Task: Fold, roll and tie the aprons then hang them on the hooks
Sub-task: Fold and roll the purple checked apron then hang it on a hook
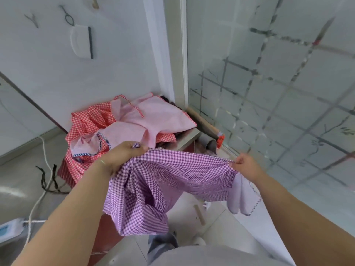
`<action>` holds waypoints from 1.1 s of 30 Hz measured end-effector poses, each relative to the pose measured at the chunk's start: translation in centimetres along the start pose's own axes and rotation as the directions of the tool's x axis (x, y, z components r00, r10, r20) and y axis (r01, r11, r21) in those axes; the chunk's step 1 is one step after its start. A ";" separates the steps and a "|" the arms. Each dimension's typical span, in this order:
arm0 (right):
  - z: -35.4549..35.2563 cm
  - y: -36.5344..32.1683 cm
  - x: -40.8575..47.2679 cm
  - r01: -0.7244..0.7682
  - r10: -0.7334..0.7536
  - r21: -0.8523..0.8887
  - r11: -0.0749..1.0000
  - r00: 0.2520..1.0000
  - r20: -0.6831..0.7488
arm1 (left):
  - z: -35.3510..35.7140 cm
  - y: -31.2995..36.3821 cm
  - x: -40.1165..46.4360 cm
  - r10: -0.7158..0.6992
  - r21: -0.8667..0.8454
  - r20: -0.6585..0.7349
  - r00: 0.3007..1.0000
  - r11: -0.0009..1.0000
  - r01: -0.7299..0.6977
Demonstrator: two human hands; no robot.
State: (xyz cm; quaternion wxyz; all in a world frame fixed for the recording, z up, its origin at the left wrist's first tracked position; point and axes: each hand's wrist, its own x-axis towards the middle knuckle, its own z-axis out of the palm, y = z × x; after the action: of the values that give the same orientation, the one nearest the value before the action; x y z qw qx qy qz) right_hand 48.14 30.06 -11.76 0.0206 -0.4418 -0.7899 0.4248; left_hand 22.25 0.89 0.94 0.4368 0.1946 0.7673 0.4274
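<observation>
1. Two hands hold one purple gingham apron [163,181] stretched across the middle of the frame in the head view, its top edge pulled into a nearly straight line between them.
2. The left hand [123,156], left of centre, grips a bunched corner of the cloth; its fingers are curled round the fabric and a bit of it pokes out above the knuckles.
3. The right hand [245,163], right of centre, pinches the other end of the top edge between thumb and fingertips.
4. Below that edge the apron sags in loose folds toward the lower centre, and a pale lilac flap with dark stitched trim hangs under the right hand.
5. Behind the left hand, at centre left, a heap of red gingham and pink aprons [123,127] lies piled on a low red stand [67,175] against the white wall.
6. A white scraper [81,42] hangs on a wall hook [66,13] at upper left, with a bare metal hook beside it.
7. A frosted glass panel [269,83] with a grid pattern fills the right of the frame.
8. A white cord [45,156] trails over the floor at left.
</observation>
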 end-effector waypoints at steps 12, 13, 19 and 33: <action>-0.3 -9.3 3.0 0.010 0.094 -0.521 0.854 0.980 0.174 | -3.6 -4.0 1.0 0.523 0.692 -0.590 0.615 0.720 0.052; -0.3 -10.5 3.3 -0.011 0.078 -0.529 0.849 0.991 0.106 | -4.1 -4.2 1.1 0.511 0.679 -0.605 0.611 0.731 0.060; 1.6 -14.8 6.1 -0.129 0.092 -0.370 0.920 0.989 -0.115 | -7.8 -3.9 2.6 0.440 0.557 -0.701 0.561 0.830 0.045; 8.4 -25.4 13.5 0.177 -0.304 -0.359 0.916 0.891 -0.336 | -21.5 -6.3 10.9 0.183 0.346 -0.635 0.750 0.936 0.064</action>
State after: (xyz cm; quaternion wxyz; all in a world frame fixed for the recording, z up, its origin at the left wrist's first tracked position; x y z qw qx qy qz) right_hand 19.23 27.92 -4.27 0.1569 -0.4113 -0.8775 0.1904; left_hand -1.15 -5.78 -4.29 0.0834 0.1301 0.9275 0.3405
